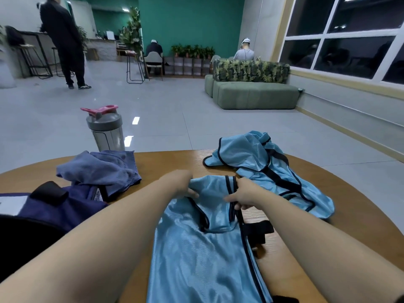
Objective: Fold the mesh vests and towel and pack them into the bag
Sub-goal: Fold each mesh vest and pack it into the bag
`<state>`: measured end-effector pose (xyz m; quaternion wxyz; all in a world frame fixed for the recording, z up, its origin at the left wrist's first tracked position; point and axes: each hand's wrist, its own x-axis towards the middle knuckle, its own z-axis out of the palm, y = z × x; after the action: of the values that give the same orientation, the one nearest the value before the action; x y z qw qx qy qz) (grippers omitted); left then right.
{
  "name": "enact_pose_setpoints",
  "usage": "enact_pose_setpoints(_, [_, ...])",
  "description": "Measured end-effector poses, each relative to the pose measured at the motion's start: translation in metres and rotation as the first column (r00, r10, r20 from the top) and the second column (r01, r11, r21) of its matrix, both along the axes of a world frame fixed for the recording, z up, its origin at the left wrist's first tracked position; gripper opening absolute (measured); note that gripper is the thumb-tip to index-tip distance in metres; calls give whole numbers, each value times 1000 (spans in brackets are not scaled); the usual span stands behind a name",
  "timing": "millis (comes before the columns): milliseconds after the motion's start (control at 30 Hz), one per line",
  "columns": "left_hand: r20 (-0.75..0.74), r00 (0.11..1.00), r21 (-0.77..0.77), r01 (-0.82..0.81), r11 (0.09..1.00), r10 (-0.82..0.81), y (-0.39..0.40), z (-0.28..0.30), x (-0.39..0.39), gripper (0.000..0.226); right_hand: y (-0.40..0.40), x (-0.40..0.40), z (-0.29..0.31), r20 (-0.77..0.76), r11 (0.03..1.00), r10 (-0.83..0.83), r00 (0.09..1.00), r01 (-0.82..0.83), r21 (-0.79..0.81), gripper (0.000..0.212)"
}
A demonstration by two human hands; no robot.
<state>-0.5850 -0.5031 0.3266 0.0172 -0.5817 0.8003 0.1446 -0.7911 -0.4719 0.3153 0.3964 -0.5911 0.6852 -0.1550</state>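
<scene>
A light-blue mesh vest [196, 248] with black trim lies lengthwise on the wooden table [170, 160] in front of me. My left hand [182, 184] grips its far left shoulder part. My right hand [242, 195] pinches the black-edged strap on the right. A second light-blue vest [258, 158] lies crumpled at the far right of the table. A blue-purple towel [102, 169] sits bunched at the left. Under and beside the towel lies a dark navy bag [56, 206] with a black handle.
A grey shaker bottle [107, 130] with a pink lid stands at the table's far edge, behind the towel. Beyond the table are a tiled floor, a green sofa [251, 92], stools, and people standing or seated far off.
</scene>
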Motion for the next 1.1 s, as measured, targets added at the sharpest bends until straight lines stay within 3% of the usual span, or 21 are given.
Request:
enact_pose_setpoints(133, [87,993,-213,-60,975,81,5,12,5,29,8,-4,11,54,986,-105,993,111,-123,24])
enact_pose_setpoints(267, [38,999,-479,-16,878,38,24,27,10,14,31,-8,28,144,945,-120,982,158,-287,19])
enact_pose_setpoints(400, [-47,959,-692,171,701,-281,67,37,30,6,77,-19,34,-26,868,-3,1000,-10,-496,10])
enact_pose_setpoints(467, [-1,894,-739,301,602,-448,103,35,39,20,111,-27,30,-146,802,104,984,-170,-573,19])
enact_pose_setpoints(500, [23,865,-723,360,589,-501,120,29,42,29,127,-31,25,-212,768,176,961,-269,-581,26])
enact_pose_setpoints(567, [39,828,-543,487,684,-559,154,10,46,42,154,-35,12,-326,779,322,889,-444,-442,33])
enact_pose_setpoints(633, [36,838,-195,541,818,-545,179,-5,45,48,172,-39,-1,-422,799,424,801,-551,-243,55])
enact_pose_setpoints(667, [33,853,8,521,853,-521,186,-11,42,52,178,-43,-4,-444,818,433,784,-549,-172,62])
enact_pose_setpoints(700, [42,854,108,513,852,-519,190,-15,39,57,185,-46,-4,-441,835,415,796,-526,-163,64])
enact_pose_setpoints(867, [-7,873,-97,484,870,-487,198,-29,11,66,202,-53,-3,-309,904,244,919,-331,-272,48])
enact_pose_setpoints(1000, [43,863,71,500,863,-503,218,-54,-20,86,211,-44,-2,-295,921,325,898,-372,-118,42])
enact_pose_setpoints(1100, [56,869,59,489,870,-492,213,-70,-25,96,211,-36,-3,-271,926,325,906,-363,-106,35])
